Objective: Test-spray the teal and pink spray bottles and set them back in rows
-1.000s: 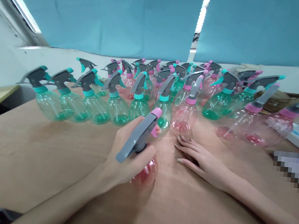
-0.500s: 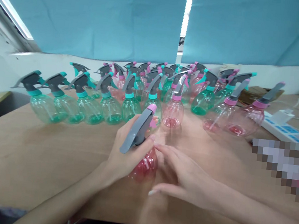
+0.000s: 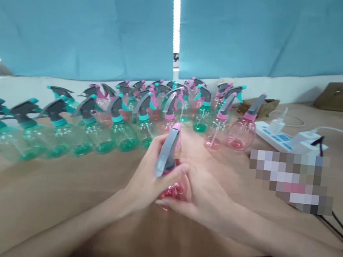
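Tabletop (image 3: pixel 76 182) frames a pink bottle (image 3: pixel 173 191) between left hand (image 3: pixel 146 175) and right hand (image 3: pixel 208 198).

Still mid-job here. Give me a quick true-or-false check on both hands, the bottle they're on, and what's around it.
1. The left hand holds a pink spray bottle near its neck. True.
2. The right hand lies flat on the table. False: the right hand is around the same bottle's body.
3. A white power strip lies right of the standing bottles. True.
4. The leftmost standing bottle is pink. False: it is a green bottle.
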`<state>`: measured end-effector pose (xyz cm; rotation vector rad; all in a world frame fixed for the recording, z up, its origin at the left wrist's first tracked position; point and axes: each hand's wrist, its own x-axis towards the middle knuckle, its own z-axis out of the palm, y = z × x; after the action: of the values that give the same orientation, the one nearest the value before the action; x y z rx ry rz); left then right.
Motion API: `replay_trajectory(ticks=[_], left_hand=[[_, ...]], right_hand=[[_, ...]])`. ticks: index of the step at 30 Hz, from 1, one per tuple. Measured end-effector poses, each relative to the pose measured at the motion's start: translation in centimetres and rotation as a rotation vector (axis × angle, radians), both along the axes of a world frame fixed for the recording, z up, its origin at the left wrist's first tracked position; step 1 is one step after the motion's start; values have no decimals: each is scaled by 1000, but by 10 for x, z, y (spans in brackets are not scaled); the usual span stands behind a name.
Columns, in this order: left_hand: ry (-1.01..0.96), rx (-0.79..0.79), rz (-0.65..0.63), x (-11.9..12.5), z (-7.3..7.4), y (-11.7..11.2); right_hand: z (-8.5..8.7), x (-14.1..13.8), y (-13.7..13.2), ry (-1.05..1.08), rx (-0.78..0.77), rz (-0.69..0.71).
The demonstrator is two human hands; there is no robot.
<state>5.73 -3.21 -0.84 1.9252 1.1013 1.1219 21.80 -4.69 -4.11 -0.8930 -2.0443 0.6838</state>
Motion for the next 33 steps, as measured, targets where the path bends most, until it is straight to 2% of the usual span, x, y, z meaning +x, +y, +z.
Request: replay_trajectory(ticks=[3,8,13,17,22,26,33], left_hand=[[95,-33,-35,-3,-5,1],[235,-19,18,-25,-22,-9],[240,-201,103,-44,-40,-19],[224,-336,99,-50,-48,-16],[236,-361,52,-45,-49,1],[206,-309,-34,-31,-47,19],[218,-297,-70,-10,-44,43]], right_hand=[[4,28,19,-36,22,-43],[-1,61,64,-210,105,-261],[3,62,99,-335,109,-353],[8,58,115,-421,107,-409],[10,57,126,-448,92,-446],[11,56,131,-469,75,-471],[14,52,140,-491,49,-470]])
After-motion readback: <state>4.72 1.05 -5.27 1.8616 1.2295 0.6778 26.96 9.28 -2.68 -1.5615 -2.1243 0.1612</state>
